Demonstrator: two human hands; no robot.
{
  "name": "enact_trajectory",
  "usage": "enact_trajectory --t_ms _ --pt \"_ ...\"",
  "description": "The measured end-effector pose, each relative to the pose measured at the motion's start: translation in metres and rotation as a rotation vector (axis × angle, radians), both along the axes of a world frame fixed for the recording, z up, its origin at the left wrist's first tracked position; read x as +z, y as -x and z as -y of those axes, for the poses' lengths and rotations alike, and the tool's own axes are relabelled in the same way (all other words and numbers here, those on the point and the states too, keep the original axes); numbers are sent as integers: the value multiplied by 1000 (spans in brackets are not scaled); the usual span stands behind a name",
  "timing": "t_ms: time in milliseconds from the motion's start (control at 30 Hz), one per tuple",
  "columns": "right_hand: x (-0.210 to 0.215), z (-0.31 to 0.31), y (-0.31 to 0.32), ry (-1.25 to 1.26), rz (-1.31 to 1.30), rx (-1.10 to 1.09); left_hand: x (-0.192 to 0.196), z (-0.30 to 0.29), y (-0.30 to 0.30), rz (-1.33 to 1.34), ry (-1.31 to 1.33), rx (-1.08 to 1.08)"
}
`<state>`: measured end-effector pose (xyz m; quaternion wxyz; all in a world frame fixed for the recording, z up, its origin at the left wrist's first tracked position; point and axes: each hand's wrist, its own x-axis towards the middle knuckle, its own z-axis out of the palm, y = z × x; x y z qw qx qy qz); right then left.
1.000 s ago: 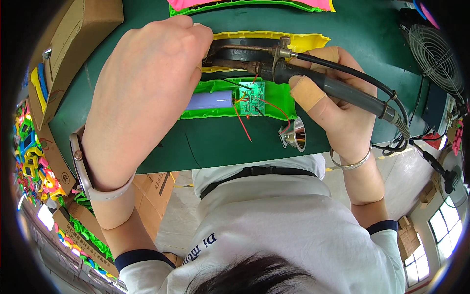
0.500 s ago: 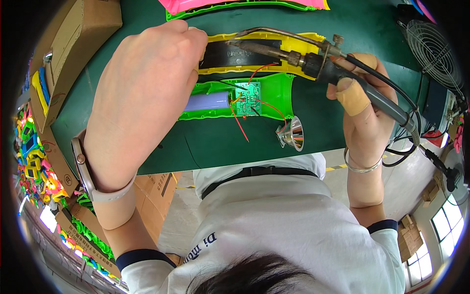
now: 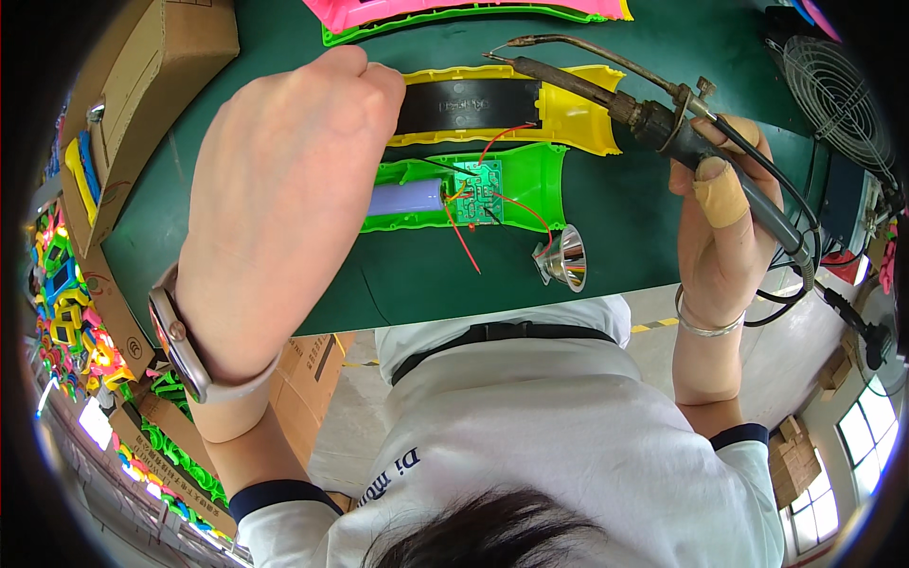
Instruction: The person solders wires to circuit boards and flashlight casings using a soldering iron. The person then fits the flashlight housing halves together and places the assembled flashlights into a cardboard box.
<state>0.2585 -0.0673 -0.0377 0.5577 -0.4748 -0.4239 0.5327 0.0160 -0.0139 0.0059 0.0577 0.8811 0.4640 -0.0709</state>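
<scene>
My right hand (image 3: 729, 222), with tan tape around the thumb, grips a soldering iron (image 3: 653, 123) with a thin metal feed tube along it. Its tip hangs over the far edge of a yellow plastic shell (image 3: 582, 109) lined with a black strip (image 3: 464, 106). At the shell's left end my left hand (image 3: 284, 180) is closed; its fingertips, and anything in them, are hidden. Nearer lies a green shell (image 3: 540, 185) holding a purple cylindrical battery (image 3: 407, 197) and a green circuit board (image 3: 485, 194). Red wires run from the board, one to a silver reflector cup (image 3: 568, 257).
A pink and green shell (image 3: 473, 14) lies at the far edge of the green table (image 3: 426, 275). At left stands a cardboard box (image 3: 194, 47). A round wire fan guard (image 3: 828, 99) and black cables (image 3: 800, 303) are at right.
The soldering iron and my right hand have shifted right, and the tip has moved from over the black strip to the shell's far edge. My left hand stays almost in place.
</scene>
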Motion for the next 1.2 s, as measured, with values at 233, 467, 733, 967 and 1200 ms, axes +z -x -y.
enact_trajectory --t_ms 233,467,733,967,1200 --pt "3 18 -6 47 -48 -101 14 35 10 275 -212 137" --pt "3 39 -4 134 -103 -112 -46 58 7 576 -318 -305" --pt "6 56 0 169 -126 -159 -55 66 1 833 -184 -9" --pt "8 71 7 240 -127 -143 -31 69 -17 761 -3 330" --pt "2 73 6 305 -15 -43 -23 65 -21 619 73 353"
